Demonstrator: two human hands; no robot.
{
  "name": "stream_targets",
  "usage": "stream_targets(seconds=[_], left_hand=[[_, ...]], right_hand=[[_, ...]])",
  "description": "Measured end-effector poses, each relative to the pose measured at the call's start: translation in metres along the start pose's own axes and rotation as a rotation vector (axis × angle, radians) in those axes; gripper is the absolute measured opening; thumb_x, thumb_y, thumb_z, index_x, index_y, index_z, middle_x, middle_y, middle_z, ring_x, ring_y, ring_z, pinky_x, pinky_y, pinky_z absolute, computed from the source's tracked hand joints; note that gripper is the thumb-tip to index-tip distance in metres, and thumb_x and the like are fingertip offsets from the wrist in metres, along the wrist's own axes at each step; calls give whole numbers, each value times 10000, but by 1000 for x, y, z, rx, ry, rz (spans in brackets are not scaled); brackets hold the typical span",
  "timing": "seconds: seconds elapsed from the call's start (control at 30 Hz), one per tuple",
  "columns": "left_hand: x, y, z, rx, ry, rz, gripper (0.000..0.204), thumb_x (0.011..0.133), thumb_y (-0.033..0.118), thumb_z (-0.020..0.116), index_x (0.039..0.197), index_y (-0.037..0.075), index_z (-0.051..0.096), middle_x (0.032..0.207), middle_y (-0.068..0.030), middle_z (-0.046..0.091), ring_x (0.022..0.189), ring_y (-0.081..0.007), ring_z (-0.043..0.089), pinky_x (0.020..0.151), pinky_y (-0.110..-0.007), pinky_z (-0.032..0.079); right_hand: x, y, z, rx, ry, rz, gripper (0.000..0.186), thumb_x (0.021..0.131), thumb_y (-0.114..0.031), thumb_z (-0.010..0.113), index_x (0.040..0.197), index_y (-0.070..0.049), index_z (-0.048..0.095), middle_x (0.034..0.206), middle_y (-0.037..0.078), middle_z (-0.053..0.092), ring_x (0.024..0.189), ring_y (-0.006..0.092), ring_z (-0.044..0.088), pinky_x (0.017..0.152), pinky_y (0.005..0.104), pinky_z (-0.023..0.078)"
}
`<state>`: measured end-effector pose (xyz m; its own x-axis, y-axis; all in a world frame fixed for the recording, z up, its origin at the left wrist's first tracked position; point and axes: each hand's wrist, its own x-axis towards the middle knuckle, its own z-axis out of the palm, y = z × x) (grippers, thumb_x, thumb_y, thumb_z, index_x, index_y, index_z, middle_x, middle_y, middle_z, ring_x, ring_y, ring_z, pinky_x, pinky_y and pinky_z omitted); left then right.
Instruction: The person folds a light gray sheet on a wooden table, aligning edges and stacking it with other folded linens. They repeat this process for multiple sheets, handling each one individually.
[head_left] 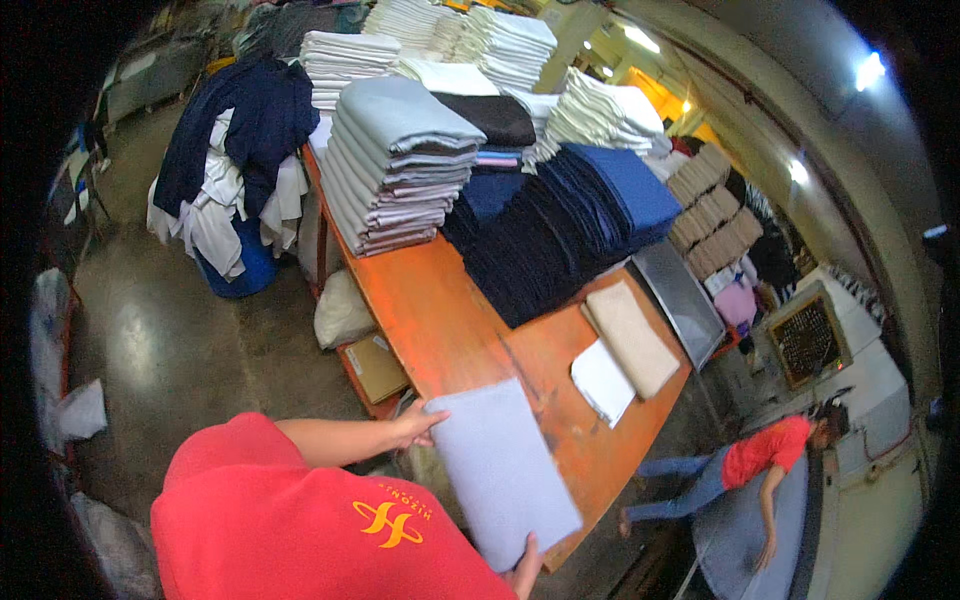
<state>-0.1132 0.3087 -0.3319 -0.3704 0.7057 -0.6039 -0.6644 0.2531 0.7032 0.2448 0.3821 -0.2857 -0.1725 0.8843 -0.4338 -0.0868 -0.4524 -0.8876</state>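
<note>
A folded light grey-blue cloth (505,470) lies over the near end of the orange table (430,345), partly past its edge toward me. My left hand (418,424) pinches its upper left corner, thumb on top and the other fingers mostly underneath. At its near edge my right hand (527,566) grips with the thumb showing; the rest of that hand is largely hidden. Farther along the table rises a stack of folded grey cloths (395,170). Beside it stands a broad stack of dark blue cloths (565,225).
A beige folded cloth (632,338) and a white one (602,383) lie to the right. White stacks (350,65) stand at the back. A blue bin (240,262) heaped with fabric is left of the table. At right, a person in red (765,450) leans over a grey surface.
</note>
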Motion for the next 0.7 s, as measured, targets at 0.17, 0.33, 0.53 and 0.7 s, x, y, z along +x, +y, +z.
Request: stream_targets(seconds=[0.17,0.33,0.53,0.7], left_hand=[[5,21,-41,-74,42,32,464,812,260,719,1149,42,485,977,-56,588,778,-140,567,574,-307,486],[4,135,-87,228,-148,378,407,808,225,722,1131,30,569,1013,-56,602,940,-155,572,770,-304,489],[-69,378,-133,349,-385,1111,375,841,249,687,1143,49,588,1083,-44,613,1033,-138,549,928,-308,428],[-134,558,-193,153,-310,1564,324,844,174,682,1130,61,581,1103,-35,601,1024,-133,555,922,-277,443]], right_hand=[[-62,-22,105,180,-12,105,694,846,-326,613,1415,-89,293,1364,159,409,1173,319,467,934,481,418],[-72,-67,256,351,-52,-95,669,847,-345,601,1389,-66,328,1350,166,419,1165,313,475,932,471,423],[-114,-156,381,533,-172,-328,647,847,-369,587,1358,-38,369,1334,175,431,1155,306,484,930,458,429],[-118,-226,484,575,-419,-466,616,868,-396,546,1334,-19,400,1304,167,465,1138,294,499,931,435,429]])
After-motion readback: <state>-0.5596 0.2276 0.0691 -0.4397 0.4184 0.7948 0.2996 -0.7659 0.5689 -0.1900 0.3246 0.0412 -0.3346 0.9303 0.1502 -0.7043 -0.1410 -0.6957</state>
